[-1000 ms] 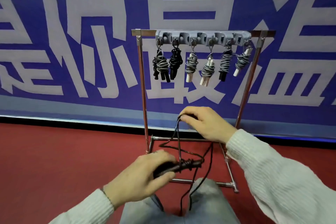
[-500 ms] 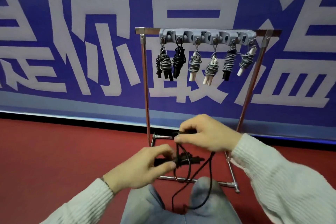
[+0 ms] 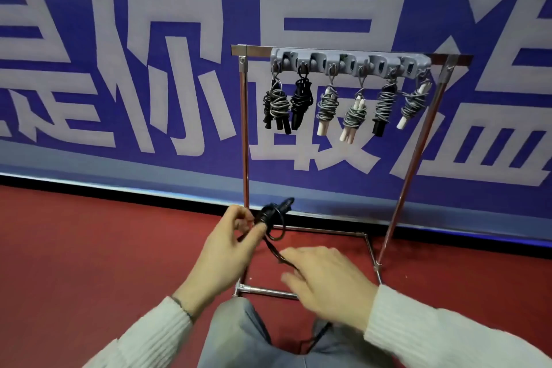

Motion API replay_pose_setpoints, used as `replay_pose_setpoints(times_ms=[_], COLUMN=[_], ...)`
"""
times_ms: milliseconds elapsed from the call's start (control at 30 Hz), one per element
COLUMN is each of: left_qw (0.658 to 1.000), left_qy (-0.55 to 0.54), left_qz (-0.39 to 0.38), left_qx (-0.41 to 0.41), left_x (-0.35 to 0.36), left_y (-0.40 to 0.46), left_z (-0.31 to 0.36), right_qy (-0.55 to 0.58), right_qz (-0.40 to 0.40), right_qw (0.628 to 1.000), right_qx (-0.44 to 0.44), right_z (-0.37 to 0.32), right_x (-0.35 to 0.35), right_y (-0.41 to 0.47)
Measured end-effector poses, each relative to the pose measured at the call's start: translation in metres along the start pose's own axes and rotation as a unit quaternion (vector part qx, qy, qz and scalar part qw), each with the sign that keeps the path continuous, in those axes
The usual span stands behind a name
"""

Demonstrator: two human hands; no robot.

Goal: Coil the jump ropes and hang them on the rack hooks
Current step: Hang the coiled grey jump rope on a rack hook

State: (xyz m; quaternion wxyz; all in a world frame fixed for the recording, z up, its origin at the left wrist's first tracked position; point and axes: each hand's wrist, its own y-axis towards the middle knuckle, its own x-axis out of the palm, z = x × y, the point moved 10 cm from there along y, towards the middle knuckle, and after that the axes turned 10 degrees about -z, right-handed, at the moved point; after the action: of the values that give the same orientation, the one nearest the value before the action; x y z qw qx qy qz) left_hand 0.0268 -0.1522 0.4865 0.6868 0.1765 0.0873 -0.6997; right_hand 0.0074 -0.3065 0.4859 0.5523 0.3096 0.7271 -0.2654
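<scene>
Red carpet-like flooring [image 3: 89, 263] fills the near ground of the head view, and behind it a blue banner [image 3: 119, 9] with large pale characters covers the far wall. Against that banner, right of centre, stands a chrome rack [image 3: 245, 140] with a grey hook strip [image 3: 349, 61] along its top bar. Six coiled rope bundles hang from its hooks: a black-and-grey bundle [image 3: 276, 107] at the far left of the row, a black bundle [image 3: 301, 101] beside it, then four grey-corded bundles with white or black handles running to the right. Low in the view, in front of the rack's base, the left hand [image 3: 230, 251] grips the black jump rope [image 3: 273, 212] by its handles, fingers curled around them, with a few turns of cord already wrapped and one loose loop hanging just below. From there the cord [image 3: 283, 257] runs down and right to the right hand [image 3: 325, 281], which is blurred; its fingers look spread and fairly straight over the cord, and whether they pinch it cannot be told. More black cord trails across the person's grey trouser knee [image 3: 239, 334] at the near edge. Pale knitted sleeves cover both forearms. Judging by this, the coiling step is under way and the rope is only partly wound. The next move likely calls for the right hand to carry the slack around the handles again, keeping the turns snug, before the bundle can go up to a hook; every hook seems to be taken, so a shared one may be needed.
</scene>
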Motion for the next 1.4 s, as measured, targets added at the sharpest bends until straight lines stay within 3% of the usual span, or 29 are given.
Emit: replay_pose_setpoints(times_ms=[67,100,167,233,267,333,433,500,567,633,700,733,800,867,933,1000,1033,1067,1133,1200,1267,1300,1333,1400], left_qw=[0.97,0.951,0.93,0.921,0.923,0.935,0.936,0.946,0.979,0.993,0.956,0.946,0.944,0.94,0.913,0.857,0.839,0.843,0.92,0.994,0.98,0.963,0.955,0.935], left_qy=[0.235,0.287,0.262,0.143,0.06,-0.106,-0.307,-0.321,-0.2,0.069,0.264,0.269,0.15,-0.069,-0.287,-0.461,-0.512,-0.525,-0.391,-0.089,0.176,0.213,0.174,-0.058], left_qz=[-0.043,-0.091,-0.226,-0.338,-0.359,-0.326,-0.164,-0.041,0.047,0.055,-0.044,-0.117,-0.256,-0.308,-0.279,-0.226,-0.179,-0.115,0.015,0.066,-0.049,-0.132,-0.218,-0.345], left_qx=[0.052,0.076,0.126,0.132,0.122,0.094,0.047,0.011,0.009,0.072,0.122,0.138,0.145,0.126,0.077,0.042,0.035,0.026,-0.011,0.014,0.08,0.098,0.097,0.063], left_x=[0.014,0.026,0.054,0.072,0.072,0.058,0.024,-0.002,-0.022,-0.019,0.017,0.036,0.06,0.059,0.044,0.033,0.025,0.015,-0.007,-0.019,0.015,0.035,0.053,0.069], left_y=[0.0,-0.002,-0.013,-0.031,-0.037,-0.041,-0.022,-0.007,0.007,0.011,0.006,0.001,-0.013,-0.021,-0.021,-0.015,-0.008,0.0,0.013,0.018,0.013,0.006,-0.003,-0.02], left_z=[0.003,0.005,0.018,0.035,0.042,0.048,0.034,0.022,0.007,0.008,0.007,0.008,0.016,0.031,0.035,0.036,0.033,0.025,0.0,-0.009,-0.004,-0.005,-0.006,0.003], right_qy=[-0.102,-0.105,0.041,0.251,0.332,0.455,0.57,0.549,0.404,0.153,-0.018,-0.007,0.218,0.376,0.45,0.49,0.474,0.43,0.282,0.183,0.12,0.132,0.184,0.306], right_qz=[0.004,0.007,-0.031,-0.072,-0.069,-0.047,-0.057,-0.049,-0.031,-0.017,0.013,0.018,-0.009,-0.029,-0.046,-0.063,-0.074,-0.081,-0.059,-0.016,0.019,0.023,0.013,-0.017], right_qw=[0.994,0.993,0.996,0.961,0.936,0.886,0.82,0.833,0.914,0.988,0.999,0.999,0.976,0.925,0.891,0.869,0.877,0.899,0.957,0.983,0.992,0.991,0.982,0.951], right_qx=[-0.036,-0.053,-0.079,-0.087,-0.089,-0.077,-0.009,0.045,0.039,-0.002,-0.034,-0.03,-0.029,-0.042,-0.042,-0.022,-0.008,0.001,0.017,0.004,-0.023,-0.03,-0.03,-0.043], right_z=[-0.013,-0.016,-0.012,0.001,0.009,0.024,0.032,0.035,0.03,0.017,0.004,0.009,0.032,0.045,0.05,0.048,0.047,0.044,0.043,0.035,0.03,0.034,0.043,0.055], right_x=[-0.026,-0.041,-0.057,-0.062,-0.062,-0.052,0.0,0.029,0.027,0.005,-0.029,-0.044,-0.06,-0.057,-0.032,0.002,0.019,0.03,0.033,0.006,-0.029,-0.044,-0.054,-0.055], right_y=[0.003,0.007,0.019,0.029,0.03,0.03,0.026,0.015,0.004,0.0,0.006,0.011,0.02,0.024,0.022,0.02,0.017,0.013,0.007,0.006,0.01,0.014,0.016,0.018])
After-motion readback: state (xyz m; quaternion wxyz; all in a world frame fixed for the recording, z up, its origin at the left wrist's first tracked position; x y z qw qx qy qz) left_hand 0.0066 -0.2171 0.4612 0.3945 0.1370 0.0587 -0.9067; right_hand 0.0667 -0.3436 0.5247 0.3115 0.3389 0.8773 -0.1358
